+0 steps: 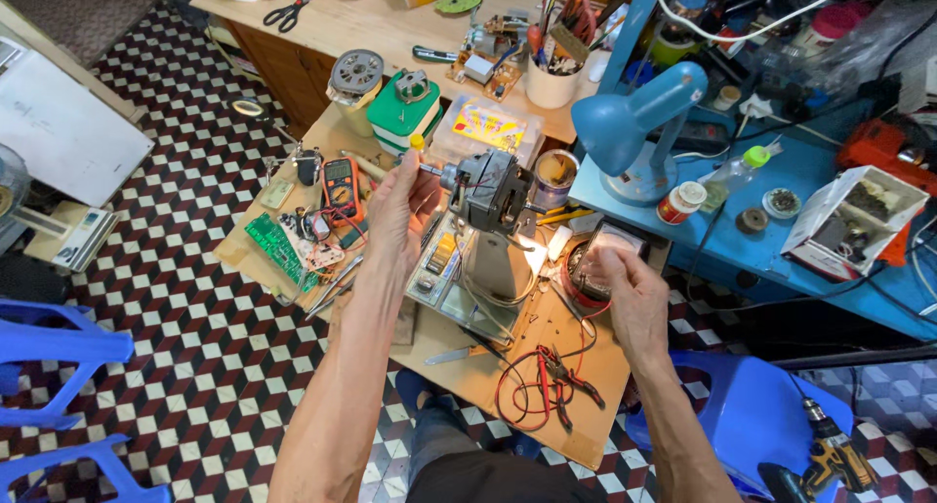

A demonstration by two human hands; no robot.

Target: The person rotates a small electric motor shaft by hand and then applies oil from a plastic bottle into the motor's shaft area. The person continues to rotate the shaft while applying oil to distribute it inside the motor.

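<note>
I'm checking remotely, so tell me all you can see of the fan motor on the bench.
The fan motor is a grey, dusty metal block with dark windings and thin wires, standing upright atop a pale plastic base at the wooden bench's middle. Its shaft points left, where the left hand pinches the tip. The right hand rests apart.

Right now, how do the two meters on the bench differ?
The orange multimeter lies untouched beside the left hand; the analog meter sits partly under the right hand. The orange multimeter is slim with a dark face and round dial; the analog meter is wider with a pale scale window. Both rest on the wooden board.
</note>
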